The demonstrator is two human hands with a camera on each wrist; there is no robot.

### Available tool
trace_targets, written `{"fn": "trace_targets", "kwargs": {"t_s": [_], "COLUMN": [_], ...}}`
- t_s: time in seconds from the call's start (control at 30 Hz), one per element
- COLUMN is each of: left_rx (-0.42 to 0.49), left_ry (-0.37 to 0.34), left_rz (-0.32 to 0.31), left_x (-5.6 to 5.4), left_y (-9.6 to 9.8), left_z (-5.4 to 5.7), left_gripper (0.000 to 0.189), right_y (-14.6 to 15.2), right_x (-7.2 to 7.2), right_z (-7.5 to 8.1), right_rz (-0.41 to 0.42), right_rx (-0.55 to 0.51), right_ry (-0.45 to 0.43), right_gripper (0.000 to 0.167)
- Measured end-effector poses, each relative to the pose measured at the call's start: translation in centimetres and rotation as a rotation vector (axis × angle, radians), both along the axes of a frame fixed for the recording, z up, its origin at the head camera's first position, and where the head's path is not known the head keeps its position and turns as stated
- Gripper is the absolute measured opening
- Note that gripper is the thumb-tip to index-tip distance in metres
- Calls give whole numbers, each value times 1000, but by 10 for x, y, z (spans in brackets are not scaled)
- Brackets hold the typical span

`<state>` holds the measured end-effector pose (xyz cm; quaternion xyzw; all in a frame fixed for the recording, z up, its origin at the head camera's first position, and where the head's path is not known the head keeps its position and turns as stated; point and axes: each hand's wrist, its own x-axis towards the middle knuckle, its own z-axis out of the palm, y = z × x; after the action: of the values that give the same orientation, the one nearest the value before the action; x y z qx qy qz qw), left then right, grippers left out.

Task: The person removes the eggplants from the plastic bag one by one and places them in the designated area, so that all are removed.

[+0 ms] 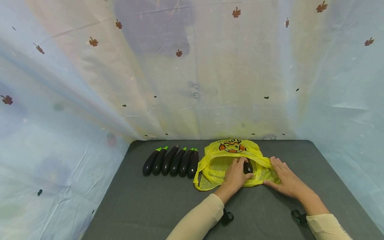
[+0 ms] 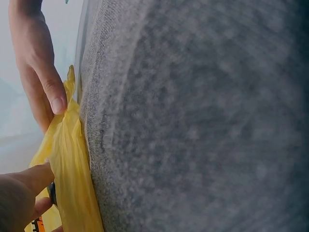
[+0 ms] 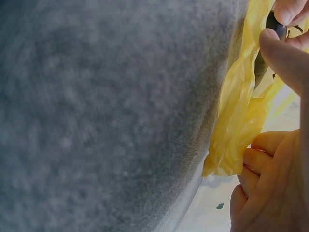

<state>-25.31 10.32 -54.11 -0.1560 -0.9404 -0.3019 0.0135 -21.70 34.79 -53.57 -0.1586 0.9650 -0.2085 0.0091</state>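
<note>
A yellow plastic bag point(image 1: 211, 151) with an orange and black print lies on the table, its mouth facing me. My left hand point(image 1: 234, 173) reaches into the mouth and grips a dark eggplant point(image 1: 248, 167), partly hidden by the bag and fingers. In the left wrist view, the fingers of that left hand point(image 2: 21, 195) are bent at the bag's edge. My right hand point(image 1: 286, 181) holds the bag's right side, thumb at the near edge and fingers at the far edge. The right wrist view has the right hand point(image 3: 277, 186) with bent fingers against the yellow plastic.
Several eggplants point(image 1: 175, 163) lie side by side left of the bag, green stems mostly pointing away. The dark grey table point(image 1: 144, 206) ends at a pale patterned sheet point(image 1: 222, 83) hanging behind it and on both sides. Black straps point(image 1: 226, 217) hang at the wrists.
</note>
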Motion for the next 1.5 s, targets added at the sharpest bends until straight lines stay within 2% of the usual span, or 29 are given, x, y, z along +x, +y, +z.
{"fn": "trace_targets", "kwargs": {"t_s": [0.33,0.6,1.07,1.33,1.5], "left_rx": [-26,-18,81,196,276], "left_ry": [43,17,-77,-171,-224], "left_rz": [12,0,-60,-107,-137], "left_x": [-3,1,11,11,15], "left_y": [0,-3,-27,-45,-61], "left_z": [2,4,9,8,10], "left_gripper": [51,49,54,53,53], "right_y": [-1,-2,-3,-4,-4], "right_x": [0,0,1,2,1], "right_z": [1,1,1,1,1], "right_rz": [1,0,7,1,7], "right_rx": [0,-6,-15,-11,-10], "right_ry": [0,-3,4,-4,-3], "right_gripper": [111,111,110,111,111]}}
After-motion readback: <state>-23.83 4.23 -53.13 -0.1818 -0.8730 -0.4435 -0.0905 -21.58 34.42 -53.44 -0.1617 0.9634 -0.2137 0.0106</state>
